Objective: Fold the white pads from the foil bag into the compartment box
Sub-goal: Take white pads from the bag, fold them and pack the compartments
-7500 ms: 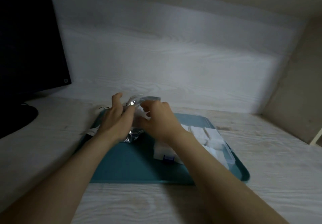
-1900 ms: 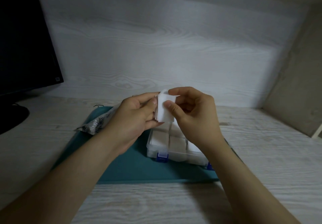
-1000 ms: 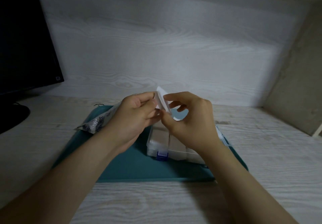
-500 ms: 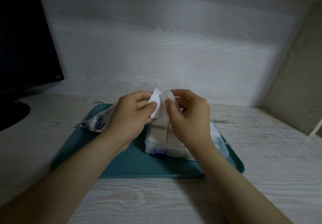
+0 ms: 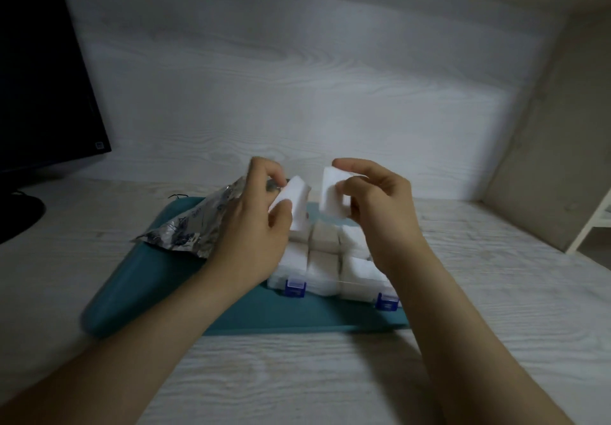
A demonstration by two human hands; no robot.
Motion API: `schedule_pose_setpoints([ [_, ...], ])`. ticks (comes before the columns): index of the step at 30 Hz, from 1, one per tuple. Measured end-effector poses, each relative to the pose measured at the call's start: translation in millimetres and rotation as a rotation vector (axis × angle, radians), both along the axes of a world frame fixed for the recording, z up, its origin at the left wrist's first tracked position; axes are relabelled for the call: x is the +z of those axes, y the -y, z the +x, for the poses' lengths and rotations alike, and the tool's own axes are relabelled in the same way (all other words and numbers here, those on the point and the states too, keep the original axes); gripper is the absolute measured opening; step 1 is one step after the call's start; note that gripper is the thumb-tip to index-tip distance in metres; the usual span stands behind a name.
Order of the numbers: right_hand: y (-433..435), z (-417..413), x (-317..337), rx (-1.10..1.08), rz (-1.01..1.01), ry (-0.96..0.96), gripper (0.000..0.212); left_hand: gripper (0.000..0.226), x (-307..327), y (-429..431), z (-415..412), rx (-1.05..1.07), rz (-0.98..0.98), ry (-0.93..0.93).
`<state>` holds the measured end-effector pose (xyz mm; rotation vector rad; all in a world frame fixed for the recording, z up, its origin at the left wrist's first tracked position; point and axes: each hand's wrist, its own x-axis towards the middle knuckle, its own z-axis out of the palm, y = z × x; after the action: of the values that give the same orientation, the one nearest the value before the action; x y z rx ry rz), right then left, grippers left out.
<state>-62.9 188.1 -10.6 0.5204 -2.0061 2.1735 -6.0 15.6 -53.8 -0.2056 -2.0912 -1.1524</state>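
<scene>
— What are you holding?
— Above the compartment box (image 5: 317,261), fingers (image 5: 279,214) of my left hand (image 5: 254,229) pinch one white pad (image 5: 294,206); my right hand (image 5: 380,206) pinches a second pad (image 5: 332,194). The foil bag (image 5: 195,223) lies left of it

1. A pale wood-grain back wall (image 5: 297,77) fills the far side, brightest in a broad band across its middle.
2. The desk (image 5: 496,292) below it has the same whitish grain and is dimmer toward the near edge.
3. At the left stands a dark monitor (image 5: 39,77), its black base (image 5: 16,216) resting on the desk.
4. At the right a beige side wall (image 5: 555,127) meets the back wall in a corner.
5. A white furniture frame (image 5: 591,226) shows at the far right edge — only partly in view.
</scene>
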Motion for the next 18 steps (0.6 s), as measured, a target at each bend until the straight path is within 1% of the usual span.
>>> schedule_pose_setpoints([
  [1, -5, -2, 0, -0.051, 0.028, -0.003, 0.033, 0.026, -1, -1, -1, 0.011, -0.095, -0.043],
  [2, -12, -2, -1, -0.093, 0.061, -0.006, 0.031, 0.029, -1, -4, 1, 0.003, -0.162, -0.060],
  [4, -28, -1, -5, -0.151, 0.149, -0.016, 0.026, 0.033, -3, -11, 3, -0.022, -0.264, -0.052],
  [6, -45, 2, -13, -0.196, 0.268, -0.026, 0.024, 0.029, -8, -17, 4, -0.057, -0.360, -0.041],
  [8, -61, 5, -19, -0.225, 0.335, -0.015, 0.022, 0.028, -12, -23, 4, -0.109, -0.377, -0.008],
  [11, -77, 6, -24, -0.229, 0.377, 0.015, 0.020, 0.028, -15, -29, 5, -0.149, -0.386, 0.031],
  [15, -86, 6, -33, -0.275, 0.516, -0.031, 0.016, 0.031, -18, -31, 6, -0.184, -0.487, 0.024],
  [18, -90, 10, -37, -0.255, 0.632, -0.091, 0.014, 0.033, -17, -35, 8, -0.203, -0.579, -0.008],
])
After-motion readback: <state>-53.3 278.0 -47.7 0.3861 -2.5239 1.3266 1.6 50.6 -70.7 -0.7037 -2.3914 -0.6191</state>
